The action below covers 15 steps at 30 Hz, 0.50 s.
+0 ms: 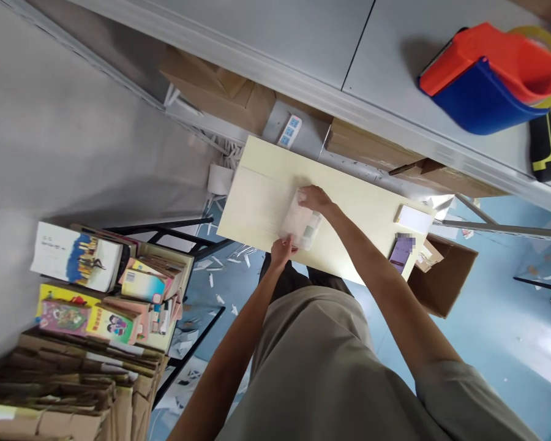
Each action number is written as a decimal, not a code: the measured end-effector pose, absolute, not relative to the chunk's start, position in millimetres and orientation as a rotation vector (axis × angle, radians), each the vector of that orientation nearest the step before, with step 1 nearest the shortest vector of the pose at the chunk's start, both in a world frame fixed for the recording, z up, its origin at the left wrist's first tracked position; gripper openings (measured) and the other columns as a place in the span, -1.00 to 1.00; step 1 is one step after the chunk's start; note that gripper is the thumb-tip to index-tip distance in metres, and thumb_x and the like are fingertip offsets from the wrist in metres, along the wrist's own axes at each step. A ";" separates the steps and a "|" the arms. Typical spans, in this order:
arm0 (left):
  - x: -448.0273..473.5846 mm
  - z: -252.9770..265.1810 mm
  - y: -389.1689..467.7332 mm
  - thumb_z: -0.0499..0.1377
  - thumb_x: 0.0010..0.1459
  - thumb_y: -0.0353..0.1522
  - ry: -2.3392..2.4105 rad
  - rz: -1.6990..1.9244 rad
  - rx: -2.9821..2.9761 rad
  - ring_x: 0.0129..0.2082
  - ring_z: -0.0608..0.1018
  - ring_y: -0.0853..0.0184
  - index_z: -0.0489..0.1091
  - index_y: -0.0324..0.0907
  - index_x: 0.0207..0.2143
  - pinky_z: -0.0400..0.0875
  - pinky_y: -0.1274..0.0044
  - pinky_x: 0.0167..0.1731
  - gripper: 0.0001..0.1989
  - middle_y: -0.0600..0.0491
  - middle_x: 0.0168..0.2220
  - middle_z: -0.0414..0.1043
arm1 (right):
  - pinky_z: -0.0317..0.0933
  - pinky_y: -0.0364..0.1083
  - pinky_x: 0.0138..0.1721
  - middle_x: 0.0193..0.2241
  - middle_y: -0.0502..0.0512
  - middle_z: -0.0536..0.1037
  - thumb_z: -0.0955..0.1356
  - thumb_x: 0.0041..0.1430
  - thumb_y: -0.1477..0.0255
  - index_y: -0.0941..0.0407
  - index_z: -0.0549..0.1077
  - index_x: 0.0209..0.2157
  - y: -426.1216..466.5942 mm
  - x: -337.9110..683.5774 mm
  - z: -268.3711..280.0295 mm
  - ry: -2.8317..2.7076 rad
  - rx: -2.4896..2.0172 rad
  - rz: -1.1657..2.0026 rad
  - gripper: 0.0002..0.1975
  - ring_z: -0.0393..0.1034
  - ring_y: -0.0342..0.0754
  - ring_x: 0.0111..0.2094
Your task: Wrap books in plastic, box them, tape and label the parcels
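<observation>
A pale pinkish, book-sized flat packet (pixel 297 222) lies on the cream tabletop (pixel 257 196); its right part looks like clear plastic with a greenish patch under it. My left hand (pixel 282 250) pinches the packet's near edge with closed fingers. At the far edge, my right hand (pixel 315 199) is curled over the corner and grips it, its fingertips partly hidden. Farther right on the same table are a phone (pixel 400 254) with a lit purple screen and a white pad or stack of paper (pixel 414 218).
An open cardboard box (pixel 450 275) stands past the table's right end. Stacked books (pixel 105 288) and folded cardboard (pixel 73 386) are at left. A grey shelf (pixel 257 37) overhead holds a red-and-blue tape dispenser (pixel 487 86) and a cutter (pixel 547 144). A power strip (pixel 289 130) lies behind the table.
</observation>
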<state>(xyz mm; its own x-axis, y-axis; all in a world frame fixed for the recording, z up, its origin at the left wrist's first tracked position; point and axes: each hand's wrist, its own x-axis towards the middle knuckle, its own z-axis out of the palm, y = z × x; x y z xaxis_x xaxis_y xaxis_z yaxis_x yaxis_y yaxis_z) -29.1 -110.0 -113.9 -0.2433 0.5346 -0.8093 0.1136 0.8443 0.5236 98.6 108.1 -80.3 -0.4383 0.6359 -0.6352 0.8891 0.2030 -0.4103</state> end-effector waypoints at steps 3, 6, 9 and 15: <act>-44.4 -107.8 -104.4 0.22 0.43 -0.05 1.790 0.165 0.608 -0.34 0.78 0.17 0.55 -0.16 -0.39 0.66 0.47 -0.20 -0.57 -0.05 -0.43 0.67 | 0.34 0.13 0.32 0.29 0.38 0.52 0.44 0.41 0.43 0.16 0.50 0.30 95.4 88.8 -77.3 2.096 1.537 -1.039 -0.53 0.49 0.26 0.27; -62.6 -96.1 -96.0 0.27 0.39 -0.10 1.776 0.046 0.662 -0.36 0.77 0.11 0.58 -0.16 -0.41 0.66 0.41 -0.18 -0.61 -0.10 -0.43 0.68 | 0.43 0.15 0.26 0.36 0.46 0.42 0.37 0.44 0.49 0.19 0.40 0.40 74.8 82.6 -70.9 2.062 1.658 -1.014 -0.46 0.51 0.27 0.25; -80.4 -86.2 -80.9 0.23 0.42 -0.24 1.862 0.029 0.908 -0.04 0.77 -0.02 0.66 -0.20 -0.18 0.63 0.29 0.07 -0.74 -0.22 -0.15 0.74 | 0.46 0.16 0.25 0.53 0.49 0.16 0.34 0.44 0.50 0.18 0.19 0.54 41.1 87.4 -64.3 2.176 1.759 -0.978 -0.30 0.38 0.29 0.38; -96.4 -94.9 -45.4 0.08 0.22 -0.65 1.666 0.136 1.810 0.60 0.20 0.01 0.39 -0.27 0.42 0.27 0.18 0.53 -0.29 -0.17 0.54 0.24 | 0.34 0.21 0.40 0.52 0.43 0.26 0.35 0.46 0.48 0.15 0.35 0.46 -46.2 127.9 -68.8 2.299 1.796 -0.917 -0.41 0.17 0.27 0.52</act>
<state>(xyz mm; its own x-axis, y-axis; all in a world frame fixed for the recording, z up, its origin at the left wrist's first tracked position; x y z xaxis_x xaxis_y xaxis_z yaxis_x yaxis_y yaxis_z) -96.4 -45.4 -94.9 0.1811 0.9186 -0.3514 0.8492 0.0342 0.5270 127.9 -46.2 -68.8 -0.3079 0.8563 -0.4146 0.9066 0.1319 -0.4009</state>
